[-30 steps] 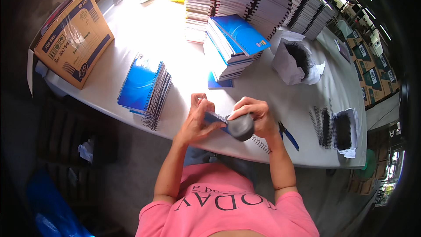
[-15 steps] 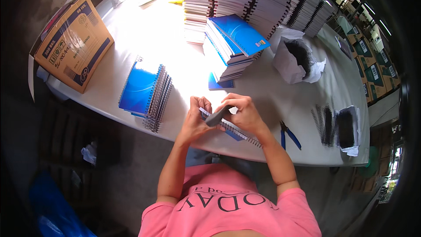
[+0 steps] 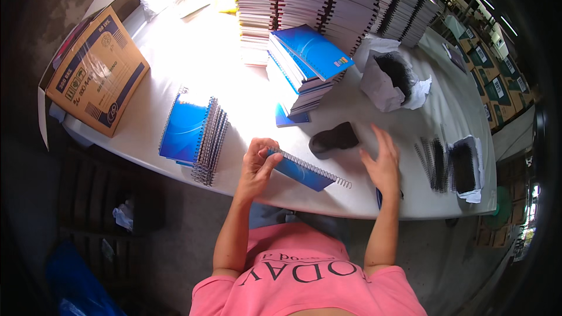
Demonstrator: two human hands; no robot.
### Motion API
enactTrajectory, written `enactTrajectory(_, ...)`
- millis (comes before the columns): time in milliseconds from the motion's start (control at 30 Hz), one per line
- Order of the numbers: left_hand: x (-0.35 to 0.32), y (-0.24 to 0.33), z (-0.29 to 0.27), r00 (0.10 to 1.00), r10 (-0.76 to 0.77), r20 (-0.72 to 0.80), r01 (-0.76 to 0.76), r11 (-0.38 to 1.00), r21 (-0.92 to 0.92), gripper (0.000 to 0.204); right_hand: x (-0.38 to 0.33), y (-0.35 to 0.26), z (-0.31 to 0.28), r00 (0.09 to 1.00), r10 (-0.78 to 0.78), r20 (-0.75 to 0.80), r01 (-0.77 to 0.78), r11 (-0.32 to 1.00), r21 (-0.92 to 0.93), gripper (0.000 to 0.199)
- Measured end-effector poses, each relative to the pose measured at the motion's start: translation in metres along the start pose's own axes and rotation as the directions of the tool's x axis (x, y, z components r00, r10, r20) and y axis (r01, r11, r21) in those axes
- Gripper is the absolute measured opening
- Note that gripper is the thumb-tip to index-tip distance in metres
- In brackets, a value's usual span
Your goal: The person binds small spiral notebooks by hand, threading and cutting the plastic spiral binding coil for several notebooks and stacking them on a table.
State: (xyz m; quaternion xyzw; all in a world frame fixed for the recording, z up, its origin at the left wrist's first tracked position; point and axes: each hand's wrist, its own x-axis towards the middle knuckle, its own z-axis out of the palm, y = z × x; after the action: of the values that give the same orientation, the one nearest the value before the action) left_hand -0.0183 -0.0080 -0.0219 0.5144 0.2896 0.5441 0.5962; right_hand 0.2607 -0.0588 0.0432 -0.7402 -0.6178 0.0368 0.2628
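Blue covers a thin notebook [image 3: 300,175] that slants above the near edge of the white desk [image 3: 439,111], its spiral coil [image 3: 316,169] running past the cover's right end. The left hand [image 3: 255,168] has its grip clamped on the notebook's left end. The right hand [image 3: 383,162] holds its grip apart, fingers spread, just beside a dark object [image 3: 335,140] lying on the desk. Coil-bound notebooks [image 3: 186,130] are stacked to the left.
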Motion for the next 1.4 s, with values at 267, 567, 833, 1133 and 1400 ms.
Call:
enactTrajectory(267, 0.003, 0.017, 0.045, 0.941, 0.187, -0.281, -0.200, 0.980, -0.017, 0.091, -0.116, 0.025, 0.010, 0.993, 0.090, -0.076, -0.113, 0.908, -0.403, 0.044)
enactTrajectory(567, -0.005, 0.045, 0.059, 0.830, 0.518, -0.207, -0.352, 0.773, 0.528, 0.096, -0.066, -0.104, -0.021, 0.930, -0.327, -0.168, 0.357, 0.914, 0.195, 0.037)
enactTrajectory(833, -0.008, 0.046, 0.057, 0.736, 0.675, -0.061, -0.452, 0.556, 0.697, 0.092, -0.054, -0.120, -0.012, 0.941, -0.329, -0.074, 0.337, 0.912, 0.233, 0.037)
enactTrajectory(1133, -0.006, 0.040, 0.056, 0.718, 0.689, -0.097, -0.449, 0.566, 0.691, 0.091, -0.056, -0.102, 0.009, 0.943, -0.271, 0.193, 0.025, 0.635, 0.772, 0.040)
enactTrajectory(1400, 0.000, 0.056, 0.038, 0.824, 0.237, -0.514, -0.245, 0.968, 0.055, 0.078, -0.075, 0.008, 0.005, 0.968, 0.248, -0.033, -0.246, 0.917, -0.315, 0.042)
